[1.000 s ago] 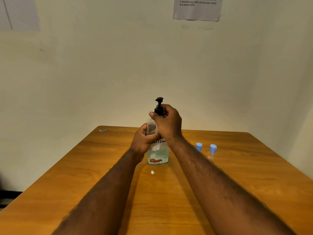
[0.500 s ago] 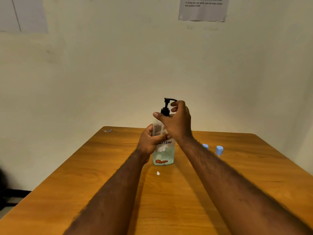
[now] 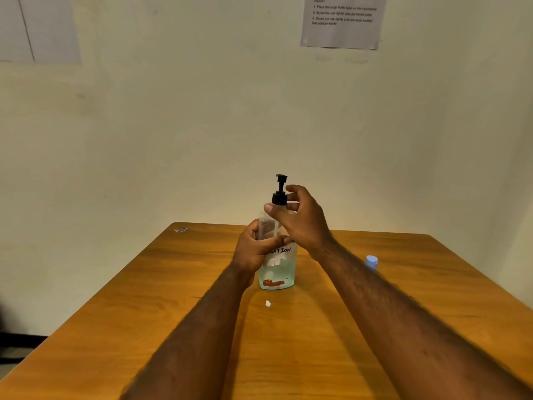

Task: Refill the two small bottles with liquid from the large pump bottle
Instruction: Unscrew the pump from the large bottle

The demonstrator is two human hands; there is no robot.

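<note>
1. My left hand (image 3: pixel 253 249) was wrapped round the middle of the pump bottle (image 3: pixel 277 269), fingers curled across its label. I judge that was to keep it upright and stop it turning.
2. The pump bottle stood on the table (image 3: pixel 288 356), near the middle and well ahead of me, with pale liquid low in it.
3. My right hand (image 3: pixel 300 223) was curled at the black pump (image 3: pixel 279 197), thumb in front just under the collar, fingers behind. How tightly it pinched I could not tell.
4. That hold suited unscrewing the pump, I think, so the liquid could be poured.
5. One small bottle (image 3: pixel 371 261), blue cap on, stood to the right, just beyond my right forearm and well apart from the pump bottle. The second I could not see.
6. A white scrap (image 3: pixel 268 304) lay on the table just in front of the pump bottle.
7. Refilling had not begun.
</note>
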